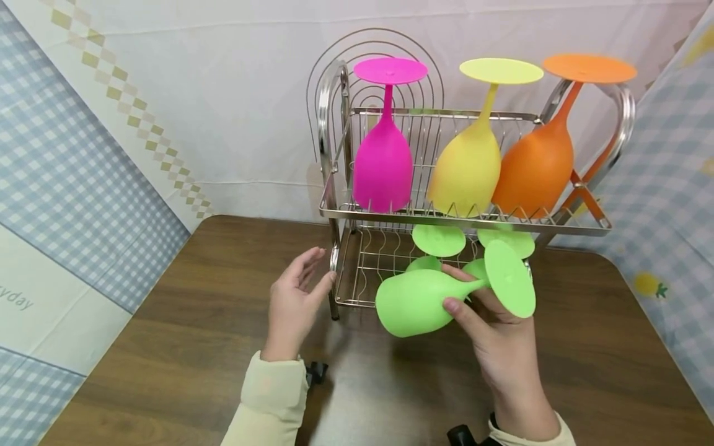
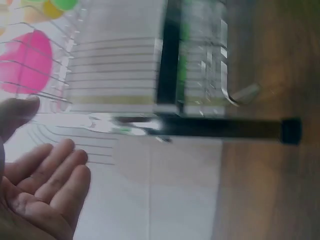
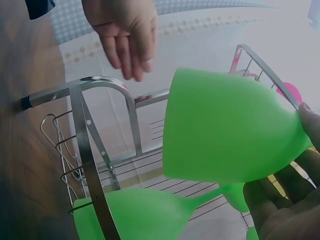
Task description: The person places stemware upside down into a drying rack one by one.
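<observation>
My right hand [image 1: 504, 347] pinches a green plastic wine glass [image 1: 415, 303] where its bowl meets the stem. The glass lies tilted sideways in front of the lower tier of a metal dish rack [image 1: 390, 217], bowl to the left and foot to the right. In the right wrist view its bowl [image 3: 225, 127] fills the middle, with another green glass [image 3: 140, 212] behind the rack's bar. My left hand [image 1: 295, 303] holds nothing; its fingers are loosely bent beside the rack's left post, thumb near the metal in the left wrist view.
Pink [image 1: 383, 167], yellow [image 1: 465, 167] and orange [image 1: 535, 167] glasses stand upside down on the upper tier. Green feet [image 1: 439, 240] show under that tier. The rack stands on a brown wooden table [image 1: 212, 347], with cloth [image 1: 234, 93] hanging behind and at both sides.
</observation>
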`<state>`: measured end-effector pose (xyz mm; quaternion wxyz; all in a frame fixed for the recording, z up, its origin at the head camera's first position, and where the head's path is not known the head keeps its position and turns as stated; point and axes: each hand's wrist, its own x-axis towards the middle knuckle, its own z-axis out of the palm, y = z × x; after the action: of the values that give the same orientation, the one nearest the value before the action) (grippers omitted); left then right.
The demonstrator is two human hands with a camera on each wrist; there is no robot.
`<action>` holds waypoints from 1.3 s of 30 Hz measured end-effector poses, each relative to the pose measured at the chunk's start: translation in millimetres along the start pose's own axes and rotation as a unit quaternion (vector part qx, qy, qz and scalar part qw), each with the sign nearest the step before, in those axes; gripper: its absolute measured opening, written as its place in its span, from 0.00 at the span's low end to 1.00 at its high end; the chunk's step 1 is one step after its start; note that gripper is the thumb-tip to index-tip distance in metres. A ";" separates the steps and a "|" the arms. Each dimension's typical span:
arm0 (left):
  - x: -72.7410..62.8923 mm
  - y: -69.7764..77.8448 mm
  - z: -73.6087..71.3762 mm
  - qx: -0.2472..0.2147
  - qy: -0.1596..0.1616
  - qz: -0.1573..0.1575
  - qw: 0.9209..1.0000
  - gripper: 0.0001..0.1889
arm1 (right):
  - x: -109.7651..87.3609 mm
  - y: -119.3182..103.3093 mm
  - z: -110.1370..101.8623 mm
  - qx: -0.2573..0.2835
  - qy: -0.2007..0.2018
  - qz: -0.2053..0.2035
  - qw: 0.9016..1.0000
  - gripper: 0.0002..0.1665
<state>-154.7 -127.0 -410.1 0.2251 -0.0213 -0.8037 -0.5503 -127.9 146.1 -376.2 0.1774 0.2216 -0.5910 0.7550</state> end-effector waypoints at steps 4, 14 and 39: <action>0.8 -7.5 4.9 0.062 0.006 -0.014 0.998 0.25 | -2.8 -2.4 -0.5 -0.075 0.015 0.040 0.996 0.25; 1.8 -14.2 15.6 0.092 0.006 -0.044 0.995 0.16 | 0.8 0.9 7.1 -0.110 -0.005 0.075 0.991 0.28; 3.8 -15.1 13.5 0.118 -0.013 -0.056 0.991 0.12 | 34.3 35.6 46.5 -0.363 -0.103 0.098 0.921 0.25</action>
<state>-166.9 -121.7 -425.8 0.1843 0.0437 -0.8659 -0.4630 -169.7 92.6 -377.1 0.1091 0.1594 -0.8581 0.4757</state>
